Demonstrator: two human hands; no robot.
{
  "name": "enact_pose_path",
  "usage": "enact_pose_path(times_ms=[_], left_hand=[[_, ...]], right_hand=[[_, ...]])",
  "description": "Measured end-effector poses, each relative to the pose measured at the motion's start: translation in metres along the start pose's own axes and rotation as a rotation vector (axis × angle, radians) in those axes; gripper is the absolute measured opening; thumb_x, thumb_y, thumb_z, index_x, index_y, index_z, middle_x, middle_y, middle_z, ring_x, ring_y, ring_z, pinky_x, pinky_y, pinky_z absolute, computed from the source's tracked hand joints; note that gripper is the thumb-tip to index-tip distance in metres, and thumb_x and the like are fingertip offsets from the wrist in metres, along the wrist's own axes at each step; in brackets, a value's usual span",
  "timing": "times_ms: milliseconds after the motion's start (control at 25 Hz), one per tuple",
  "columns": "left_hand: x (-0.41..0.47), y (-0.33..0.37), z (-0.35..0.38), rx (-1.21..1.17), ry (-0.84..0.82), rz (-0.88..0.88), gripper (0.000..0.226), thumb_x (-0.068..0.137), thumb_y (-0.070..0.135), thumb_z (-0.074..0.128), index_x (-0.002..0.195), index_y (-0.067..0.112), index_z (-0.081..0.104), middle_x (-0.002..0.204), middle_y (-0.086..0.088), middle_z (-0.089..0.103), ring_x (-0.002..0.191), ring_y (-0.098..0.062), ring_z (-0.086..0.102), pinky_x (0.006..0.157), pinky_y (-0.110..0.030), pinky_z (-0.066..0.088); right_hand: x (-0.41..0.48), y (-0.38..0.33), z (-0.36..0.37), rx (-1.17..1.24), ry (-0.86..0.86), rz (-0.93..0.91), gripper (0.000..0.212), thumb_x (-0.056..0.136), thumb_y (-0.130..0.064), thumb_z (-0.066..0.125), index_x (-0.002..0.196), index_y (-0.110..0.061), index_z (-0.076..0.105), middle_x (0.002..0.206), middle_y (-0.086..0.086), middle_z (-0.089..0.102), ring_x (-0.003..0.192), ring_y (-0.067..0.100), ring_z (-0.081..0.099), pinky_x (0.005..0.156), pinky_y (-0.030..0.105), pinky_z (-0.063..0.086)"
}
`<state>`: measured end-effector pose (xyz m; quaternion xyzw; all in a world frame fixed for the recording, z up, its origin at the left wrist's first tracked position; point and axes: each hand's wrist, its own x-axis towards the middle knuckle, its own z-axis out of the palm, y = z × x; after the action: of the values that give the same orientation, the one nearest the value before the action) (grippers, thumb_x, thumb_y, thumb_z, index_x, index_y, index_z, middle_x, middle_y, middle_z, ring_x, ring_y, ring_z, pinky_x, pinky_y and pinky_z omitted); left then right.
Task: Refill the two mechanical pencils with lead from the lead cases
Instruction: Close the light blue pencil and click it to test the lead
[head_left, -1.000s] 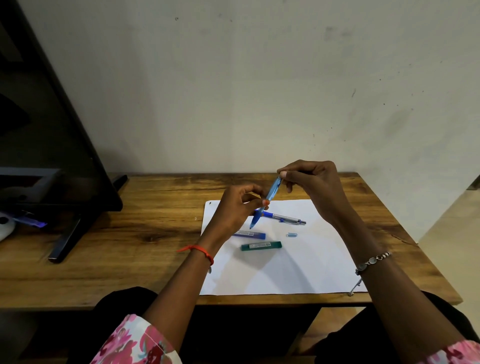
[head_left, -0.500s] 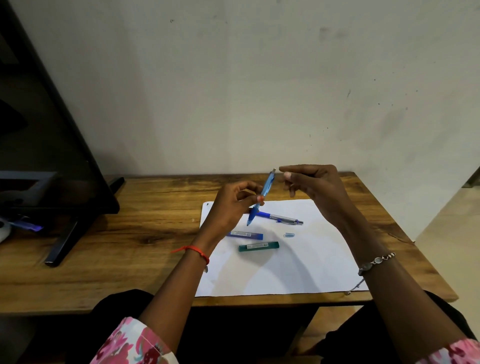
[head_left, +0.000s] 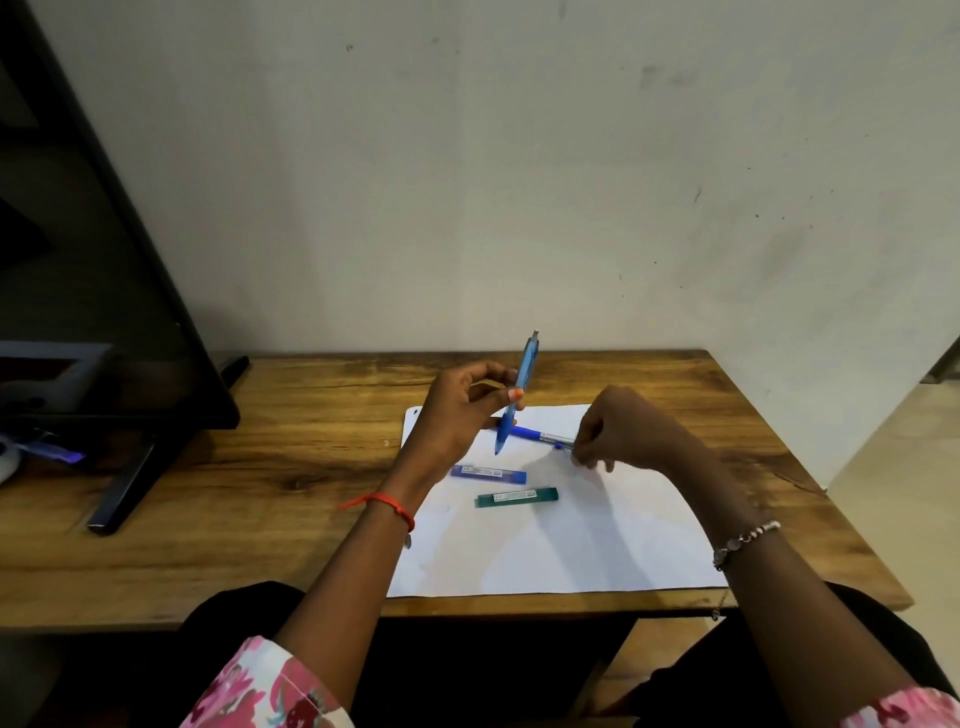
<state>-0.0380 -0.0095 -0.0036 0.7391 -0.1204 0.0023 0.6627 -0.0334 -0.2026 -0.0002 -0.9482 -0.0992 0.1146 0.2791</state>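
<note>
My left hand (head_left: 457, 415) is shut on a light blue mechanical pencil (head_left: 523, 382), held nearly upright above the white paper (head_left: 571, 545) with its tip pointing down. A second pencil (head_left: 537, 435), dark blue with a silver end, lies flat on the paper behind it. My right hand (head_left: 623, 431) hovers low over the paper at that pencil's silver end, fingers curled and pinched; anything small between them is hidden. A blue lead case (head_left: 488, 473) and a green lead case (head_left: 517, 497) lie side by side on the paper below the pencils.
The paper rests on a wooden table (head_left: 260, 467) against a plain wall. A dark monitor (head_left: 78, 260) on a slanted stand (head_left: 124, 483) fills the table's left end. The table's right edge drops off beside my right forearm.
My right hand left the top end of the light blue pencil and dropped down to the paper by the second pencil. My left hand kept the pencil and tilted it more upright.
</note>
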Motion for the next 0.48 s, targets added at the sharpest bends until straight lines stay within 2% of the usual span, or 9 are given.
enact_pose_path(times_ms=[80, 160, 240, 400, 480], left_hand=[[0.0, 0.0, 0.001, -0.001, 0.004, -0.006, 0.011, 0.086, 0.005, 0.057, 0.094, 0.013, 0.059, 0.081, 0.002, 0.065, 0.075, -0.008, 0.064, 0.062, -0.015, 0.056], [0.0, -0.001, 0.002, 0.001, 0.003, -0.01, 0.011, 0.086, 0.005, 0.058, 0.093, 0.012, 0.059, 0.081, 0.001, 0.065, 0.075, -0.009, 0.064, 0.061, -0.015, 0.056], [0.0, -0.001, 0.003, 0.002, -0.008, -0.017, 0.011, 0.086, 0.005, 0.057, 0.095, 0.01, 0.059, 0.081, 0.001, 0.064, 0.075, -0.009, 0.064, 0.06, -0.014, 0.055], [-0.001, -0.002, 0.005, 0.006, -0.013, -0.029, 0.011, 0.086, 0.004, 0.058, 0.095, 0.01, 0.059, 0.082, 0.001, 0.064, 0.068, -0.005, 0.065, 0.057, -0.011, 0.052], [-0.001, -0.001, 0.007, 0.018, -0.014, -0.035, 0.01, 0.086, 0.005, 0.058, 0.094, 0.01, 0.058, 0.085, 0.0, 0.063, 0.07, -0.006, 0.064, 0.057, -0.01, 0.052]], right_hand=[[-0.005, -0.009, -0.01, 0.289, 0.179, -0.087, 0.003, 0.072, 0.005, 0.07, 0.074, 0.006, 0.071, 0.064, 0.012, 0.068, 0.044, 0.007, 0.059, 0.049, 0.015, 0.049], [-0.008, -0.017, -0.018, 0.615, 0.335, -0.189, 0.004, 0.072, 0.008, 0.07, 0.075, 0.005, 0.07, 0.061, 0.01, 0.068, 0.048, 0.011, 0.06, 0.051, 0.018, 0.051], [-0.008, -0.02, -0.023, 0.78, 0.438, -0.266, 0.01, 0.073, 0.006, 0.07, 0.078, -0.002, 0.07, 0.057, 0.0, 0.069, 0.051, 0.013, 0.061, 0.053, 0.02, 0.052], [-0.008, -0.025, -0.023, 0.754, 0.538, -0.334, 0.017, 0.08, -0.002, 0.066, 0.096, -0.008, 0.07, 0.063, -0.008, 0.07, 0.055, 0.007, 0.059, 0.056, 0.017, 0.05], [-0.007, -0.03, -0.024, 0.655, 0.575, -0.354, 0.02, 0.082, -0.004, 0.065, 0.102, -0.007, 0.069, 0.076, -0.002, 0.07, 0.058, 0.003, 0.059, 0.057, 0.014, 0.048]])
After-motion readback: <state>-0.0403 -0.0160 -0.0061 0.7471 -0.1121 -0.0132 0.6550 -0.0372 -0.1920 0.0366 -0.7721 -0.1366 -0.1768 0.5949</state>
